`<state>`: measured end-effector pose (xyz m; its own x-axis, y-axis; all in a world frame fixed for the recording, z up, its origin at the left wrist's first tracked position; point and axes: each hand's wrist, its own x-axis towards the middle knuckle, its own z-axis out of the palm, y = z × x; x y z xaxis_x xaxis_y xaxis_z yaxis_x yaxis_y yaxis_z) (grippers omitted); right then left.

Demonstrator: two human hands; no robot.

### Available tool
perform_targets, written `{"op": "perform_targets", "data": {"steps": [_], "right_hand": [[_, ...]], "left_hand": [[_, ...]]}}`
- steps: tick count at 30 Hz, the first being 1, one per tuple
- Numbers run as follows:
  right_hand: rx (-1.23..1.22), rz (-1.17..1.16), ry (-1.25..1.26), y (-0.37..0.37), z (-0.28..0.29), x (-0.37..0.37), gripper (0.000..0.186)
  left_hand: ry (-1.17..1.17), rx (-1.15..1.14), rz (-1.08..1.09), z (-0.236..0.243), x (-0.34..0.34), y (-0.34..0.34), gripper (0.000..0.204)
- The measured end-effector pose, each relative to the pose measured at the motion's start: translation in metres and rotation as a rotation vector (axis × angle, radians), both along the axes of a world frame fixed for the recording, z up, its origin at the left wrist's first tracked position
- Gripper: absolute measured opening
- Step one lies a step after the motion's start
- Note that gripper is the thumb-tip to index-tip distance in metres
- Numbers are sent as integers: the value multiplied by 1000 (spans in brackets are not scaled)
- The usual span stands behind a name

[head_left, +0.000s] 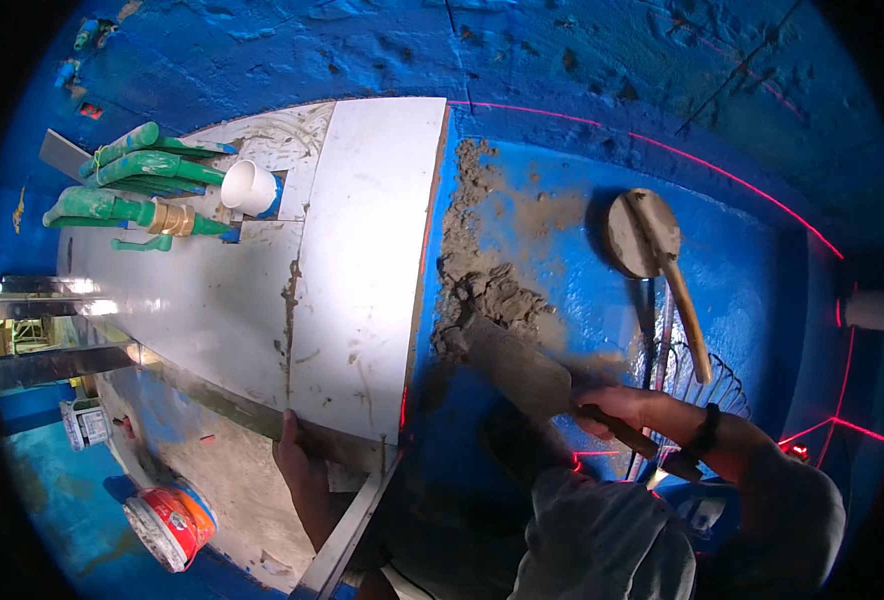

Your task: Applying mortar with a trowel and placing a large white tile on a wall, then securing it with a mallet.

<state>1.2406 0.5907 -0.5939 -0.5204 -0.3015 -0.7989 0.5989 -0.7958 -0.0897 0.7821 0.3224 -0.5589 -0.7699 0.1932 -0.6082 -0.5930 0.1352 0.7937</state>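
Observation:
My right hand point(617, 410) is wrapped round the handle of a trowel point(522, 372). Its broad, mortar-smeared blade points up and left, its tip at the edge of a heap of wet grey mortar point(502, 300) on the blue floor. Left of the mortar lies a large white tile point(367, 260), with smears on its surface. At its near edge my left hand point(302, 475) rests with one finger stretched out onto the border; the other fingers are mostly in shadow. A straight metal bar point(347, 530) runs from the tile's near corner toward me.
Green pipes point(162, 170) and a white pipe stub point(249, 188) rise through the tiles. A wooden-handled tool point(682, 310) lies across a round, mortar-coated thing point(622, 235), beside black curved wires point(727, 385). A red-and-white bucket point(170, 525) stands lower left. Red laser lines cross the blue walls.

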Motion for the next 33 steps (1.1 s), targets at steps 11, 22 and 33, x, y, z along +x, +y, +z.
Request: {"op": "perform_targets", "data": {"steps": [11,22,33], "right_hand": [[-233,-124,182,2,-22,-9,42],[-44,-251,143,27,-5,-6,40],[123,-110,19,3,1,-55,43]], "left_hand": [[-20,73,-39,3,0,-5,48],[30,54,-86,11,8,8,42],[8,42,-58,5,4,3,55]]}}
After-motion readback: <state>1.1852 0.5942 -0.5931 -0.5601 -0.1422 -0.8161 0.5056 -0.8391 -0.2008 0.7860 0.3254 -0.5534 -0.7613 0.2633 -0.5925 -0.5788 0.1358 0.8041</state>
